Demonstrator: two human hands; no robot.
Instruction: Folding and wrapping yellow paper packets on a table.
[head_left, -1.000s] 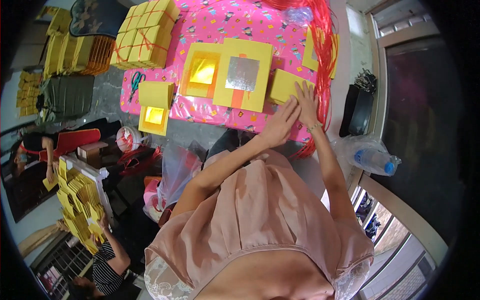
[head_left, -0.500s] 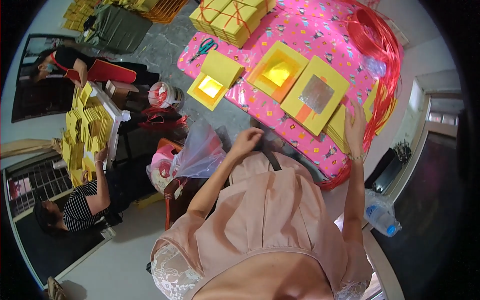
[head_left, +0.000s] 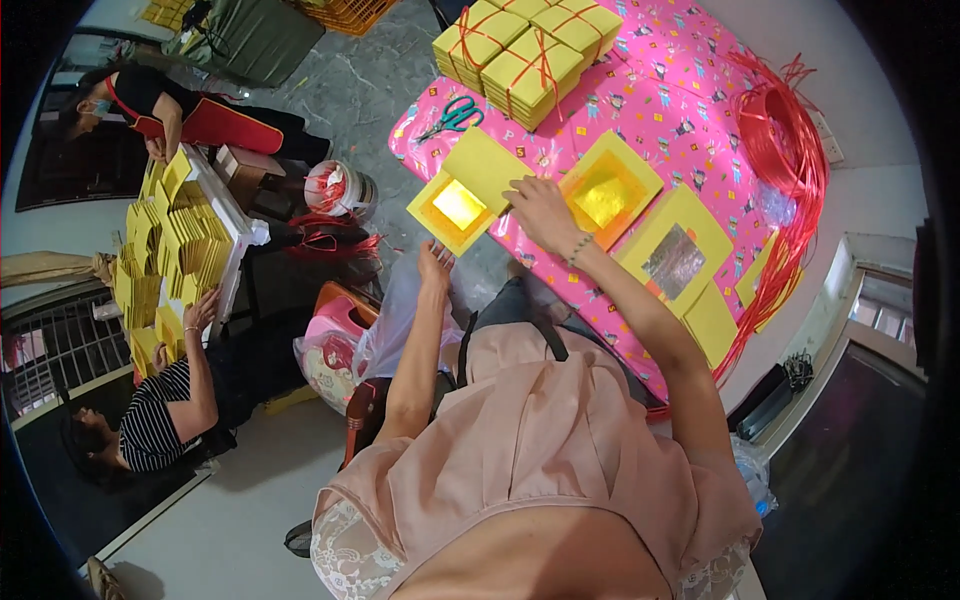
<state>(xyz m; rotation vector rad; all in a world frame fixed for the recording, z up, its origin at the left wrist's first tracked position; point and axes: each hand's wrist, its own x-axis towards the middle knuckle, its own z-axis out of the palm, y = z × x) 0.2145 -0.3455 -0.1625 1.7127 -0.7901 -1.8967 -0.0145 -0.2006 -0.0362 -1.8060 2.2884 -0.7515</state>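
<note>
Two yellow joss paper piles lie partly overlapping at the table's left edge: a plain one (head_left: 487,168) and one with a bright gold foil square (head_left: 460,205). My left hand (head_left: 435,263) is closed at the near corner of the gold-foil pile, its fingertips on the paper edge. Reaching across the table, my right hand (head_left: 545,212) has its fingers stretched out, tips on the plain pile's right edge; its thumb is hidden. Just beyond its wrist lies another gold-foil joss paper pile (head_left: 620,185). Farther right rests a joss paper pile with a silver square (head_left: 680,262).
Green-handled scissors (head_left: 460,114) lie near bundles of yellow paper (head_left: 525,60) tied with red string. Red strands (head_left: 780,150) line the right side of the pink patterned table cover (head_left: 690,110). Two people work at a paper-laden table (head_left: 232,215) on the left. A bucket (head_left: 337,188) stands between.
My right hand has swung left from the rightmost papers to the plain pile. My left hand has moved forward and left from my lap to the gold-foil pile. The view has shifted slightly.
</note>
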